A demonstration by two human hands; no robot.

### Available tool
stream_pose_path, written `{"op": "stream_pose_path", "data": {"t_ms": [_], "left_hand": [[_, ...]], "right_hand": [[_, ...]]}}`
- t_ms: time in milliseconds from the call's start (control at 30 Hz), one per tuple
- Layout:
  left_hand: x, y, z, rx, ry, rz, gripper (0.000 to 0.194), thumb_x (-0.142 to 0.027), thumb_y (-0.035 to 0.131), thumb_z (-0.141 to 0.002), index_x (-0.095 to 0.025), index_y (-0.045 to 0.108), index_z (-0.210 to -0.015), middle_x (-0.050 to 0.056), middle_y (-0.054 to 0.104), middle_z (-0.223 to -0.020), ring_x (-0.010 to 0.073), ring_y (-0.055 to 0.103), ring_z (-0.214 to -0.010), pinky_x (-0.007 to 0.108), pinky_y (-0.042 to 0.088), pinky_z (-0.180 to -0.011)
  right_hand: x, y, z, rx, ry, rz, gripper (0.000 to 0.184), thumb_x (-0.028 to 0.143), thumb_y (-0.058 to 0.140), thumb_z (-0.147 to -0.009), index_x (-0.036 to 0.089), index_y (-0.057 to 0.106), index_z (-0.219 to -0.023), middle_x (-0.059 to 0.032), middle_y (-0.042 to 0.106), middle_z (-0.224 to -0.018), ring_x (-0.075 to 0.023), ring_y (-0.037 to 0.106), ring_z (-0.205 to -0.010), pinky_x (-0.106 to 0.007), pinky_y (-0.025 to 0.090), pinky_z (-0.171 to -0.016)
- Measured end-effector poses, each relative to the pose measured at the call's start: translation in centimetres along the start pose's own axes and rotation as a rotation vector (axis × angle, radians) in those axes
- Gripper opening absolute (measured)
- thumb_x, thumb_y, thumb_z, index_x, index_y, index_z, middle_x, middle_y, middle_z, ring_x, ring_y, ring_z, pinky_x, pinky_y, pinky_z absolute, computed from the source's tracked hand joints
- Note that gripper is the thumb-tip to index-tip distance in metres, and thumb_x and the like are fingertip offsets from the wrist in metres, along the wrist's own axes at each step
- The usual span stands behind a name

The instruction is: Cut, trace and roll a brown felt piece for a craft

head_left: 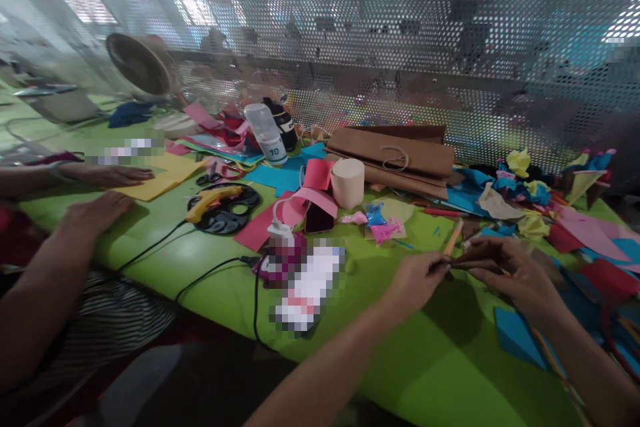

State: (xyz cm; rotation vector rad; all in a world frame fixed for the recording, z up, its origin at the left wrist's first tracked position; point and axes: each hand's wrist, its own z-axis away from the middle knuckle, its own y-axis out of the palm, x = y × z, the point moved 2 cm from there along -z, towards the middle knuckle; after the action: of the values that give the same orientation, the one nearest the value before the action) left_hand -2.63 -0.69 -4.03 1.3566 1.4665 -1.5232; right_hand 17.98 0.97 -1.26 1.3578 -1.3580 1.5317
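On the right side of the table my left hand is closed, its thumb and fingertips pinching one end of a small dark-brown piece, probably paper. The fingers of my right hand close on the other end of that piece. Just beyond my left fingertips an orange stick-like thing slants upward; whether I hold it is unclear. Close by lie a blue paper piece, small blue and pink crumpled pieces and a red pen-like stick.
A co-worker's hands rest by yellow paper at left. A yellow glue gun lies on a black tray, its cord trailing. A phone, power strip, paper roll, bottle and folded brown paper occupy the green table.
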Motion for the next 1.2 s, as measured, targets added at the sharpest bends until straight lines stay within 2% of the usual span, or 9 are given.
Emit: {"op": "stream_pose_path", "data": {"t_ms": [67,267,500,633,767,867,967,1067,1200], "left_hand": [[0.0,0.0,0.0,0.011,-0.01,0.009,0.021,-0.024,0.058,-0.098,-0.018,0.077,-0.103,0.003,0.079,-0.093,0.0167,0.069,-0.085,0.024,0.046,-0.077],[0.2,-0.1,-0.1,0.051,-0.098,0.042,0.022,-0.024,0.056,-0.097,-0.017,0.074,-0.087,0.002,0.074,-0.081,0.0141,0.061,-0.075,0.023,0.042,-0.069],[1.2,0.5,-0.5,0.086,-0.222,0.213,0.016,-0.024,0.055,-0.093,-0.017,0.066,-0.084,-0.001,0.063,-0.07,0.013,0.055,-0.066,0.024,0.042,-0.064],[1.5,0.7,-0.7,0.122,-0.318,0.365,0.011,-0.021,0.054,-0.092,-0.017,0.061,-0.084,-0.004,0.056,-0.063,0.0111,0.051,-0.058,0.023,0.04,-0.059],[1.5,0.7,-0.8,0.165,-0.367,0.437,0.01,-0.022,0.055,-0.091,-0.017,0.059,-0.084,-0.005,0.056,-0.06,0.0099,0.051,-0.054,0.022,0.039,-0.057],[1.6,0.6,-0.7,0.196,-0.363,0.442,0.014,-0.027,0.057,-0.092,-0.016,0.061,-0.083,-0.002,0.062,-0.066,0.011,0.056,-0.059,0.023,0.044,-0.062],[1.6,0.6,-0.5,0.239,-0.327,0.443,0.03,-0.043,0.056,-0.097,-0.016,0.066,-0.092,0.002,0.069,-0.076,0.0132,0.061,-0.067,0.026,0.05,-0.07],[1.3,0.6,-0.1,0.374,-0.283,0.441,0.048,-0.06,0.051,-0.098,-0.015,0.068,-0.103,0.005,0.07,-0.083,0.014,0.061,-0.069,0.027,0.051,-0.072],[0.4,0.3,0.4,0.494,-0.225,0.348,0.048,-0.058,0.048,-0.101,-0.015,0.067,-0.109,0.001,0.062,-0.08,0.0116,0.054,-0.068,0.023,0.045,-0.066]], "right_hand": [[-0.2,-0.2,0.0,-0.023,0.001,-0.012,0.046,0.05,0.084,-0.079,0.029,0.064,-0.114,-0.0073,0.077,-0.11,-0.0308,0.075,-0.104,-0.047,0.06,-0.097],[-1.0,-1.2,-0.2,-0.107,-0.046,0.148,0.037,0.056,0.085,-0.076,0.027,0.074,-0.096,-0.0046,0.074,-0.097,-0.0255,0.069,-0.09,-0.038,0.06,-0.081],[-1.1,-1.7,-0.4,-0.018,-0.177,0.234,0.027,0.052,0.083,-0.081,0.028,0.078,-0.092,-0.0049,0.075,-0.095,-0.0262,0.068,-0.092,-0.035,0.057,-0.076],[-0.4,-1.4,-0.3,0.035,-0.219,0.257,0.02,0.046,0.078,-0.087,0.029,0.08,-0.099,-0.0074,0.076,-0.103,-0.0292,0.069,-0.102,-0.038,0.057,-0.082],[0.1,-1.2,-0.3,0.07,-0.246,0.215,0.015,0.043,0.08,-0.087,0.029,0.081,-0.094,-0.0075,0.078,-0.098,-0.0287,0.072,-0.099,-0.038,0.058,-0.084],[0.3,-1.2,-0.3,0.072,-0.247,0.21,0.016,0.044,0.08,-0.086,0.028,0.082,-0.09,-0.0081,0.078,-0.096,-0.0283,0.072,-0.097,-0.038,0.06,-0.084],[0.4,-1.1,-0.2,0.111,-0.254,0.237,0.018,0.045,0.079,-0.087,0.028,0.083,-0.091,-0.0085,0.079,-0.098,-0.0281,0.073,-0.1,-0.038,0.061,-0.084],[0.8,-0.7,0.1,0.183,-0.276,0.243,0.016,0.043,0.076,-0.09,0.029,0.083,-0.091,-0.0082,0.079,-0.099,-0.0279,0.074,-0.101,-0.038,0.062,-0.084],[1.4,0.0,0.4,0.193,-0.294,0.286,0.018,0.044,0.075,-0.09,0.027,0.079,-0.089,-0.0072,0.079,-0.091,-0.0245,0.075,-0.085,-0.035,0.062,-0.074]]}}
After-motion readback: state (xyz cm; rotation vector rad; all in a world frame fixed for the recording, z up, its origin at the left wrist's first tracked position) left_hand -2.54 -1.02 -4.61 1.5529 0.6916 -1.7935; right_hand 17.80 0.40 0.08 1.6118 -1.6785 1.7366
